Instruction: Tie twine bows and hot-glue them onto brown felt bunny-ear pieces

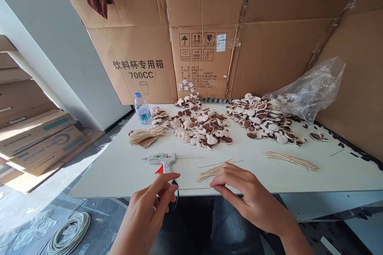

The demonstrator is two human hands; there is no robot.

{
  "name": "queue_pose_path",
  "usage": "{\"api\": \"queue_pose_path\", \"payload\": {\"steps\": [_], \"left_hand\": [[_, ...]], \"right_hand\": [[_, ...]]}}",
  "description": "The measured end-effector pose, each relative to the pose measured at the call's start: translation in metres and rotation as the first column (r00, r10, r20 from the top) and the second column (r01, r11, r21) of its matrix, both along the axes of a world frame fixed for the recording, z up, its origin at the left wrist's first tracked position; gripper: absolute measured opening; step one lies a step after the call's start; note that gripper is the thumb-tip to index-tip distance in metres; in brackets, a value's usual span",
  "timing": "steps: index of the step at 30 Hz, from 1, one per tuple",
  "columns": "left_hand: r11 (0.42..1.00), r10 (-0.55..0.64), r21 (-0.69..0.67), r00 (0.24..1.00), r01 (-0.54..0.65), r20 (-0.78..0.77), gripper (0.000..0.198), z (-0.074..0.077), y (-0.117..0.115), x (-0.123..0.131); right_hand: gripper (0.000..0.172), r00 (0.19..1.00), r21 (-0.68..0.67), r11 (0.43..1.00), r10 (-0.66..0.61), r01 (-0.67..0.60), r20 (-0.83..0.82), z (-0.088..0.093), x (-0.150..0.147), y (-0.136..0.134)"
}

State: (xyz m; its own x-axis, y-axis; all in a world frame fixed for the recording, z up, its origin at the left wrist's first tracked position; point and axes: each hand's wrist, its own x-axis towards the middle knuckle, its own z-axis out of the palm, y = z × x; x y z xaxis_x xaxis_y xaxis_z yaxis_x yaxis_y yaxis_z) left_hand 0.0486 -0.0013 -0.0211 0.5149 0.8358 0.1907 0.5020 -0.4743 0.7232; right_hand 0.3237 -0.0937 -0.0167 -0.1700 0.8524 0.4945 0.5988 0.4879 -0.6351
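My right hand (243, 191) is closed in a pinch on one end of a thin wooden stick (194, 188), which runs leftward along the table's front edge. My left hand (152, 201) is by the other end, its index finger and thumb apart with a gap between them. Just beyond my right fingers lies a loose bundle of pale sticks (211, 172). A white glue gun (163, 158) with an orange trigger rests on the table past my left hand, a clear glue stick poking from its back.
Piles of plush pink-and-brown pieces (200, 125) cover the back of the white table (119, 179). Other stick bundles (146, 134) lie left and right (291, 159). A water bottle (143, 108) stands at back left. Cardboard (203, 63) walls the rear; a plastic bag (314, 87) leans at right.
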Motion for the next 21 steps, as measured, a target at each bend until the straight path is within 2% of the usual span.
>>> {"api": "queue_pose_path", "payload": {"steps": [6,13,18,21], "left_hand": [[0.995,0.042,-0.092,0.998,-0.047,-0.055,0.029,0.003,0.001,0.002],[0.993,-0.047,-0.109,0.998,0.044,-0.034,0.032,-0.002,0.000,0.000],[0.976,-0.036,-0.214,0.999,0.031,-0.022,0.042,-0.009,-0.003,-0.003],[0.956,-0.124,-0.276,0.989,0.097,-0.082,0.038,-0.006,-0.006,-0.001]], "right_hand": [[0.013,0.998,0.092,0.996,-0.026,0.021,0.054,0.000,-0.001,-0.003],[0.016,0.987,0.185,0.982,-0.077,0.049,0.145,0.002,-0.005,-0.001],[0.021,0.934,0.413,0.909,-0.194,0.056,0.299,0.004,-0.011,-0.003],[0.020,0.929,0.491,0.871,-0.188,0.007,0.320,0.003,-0.017,-0.003]]}}
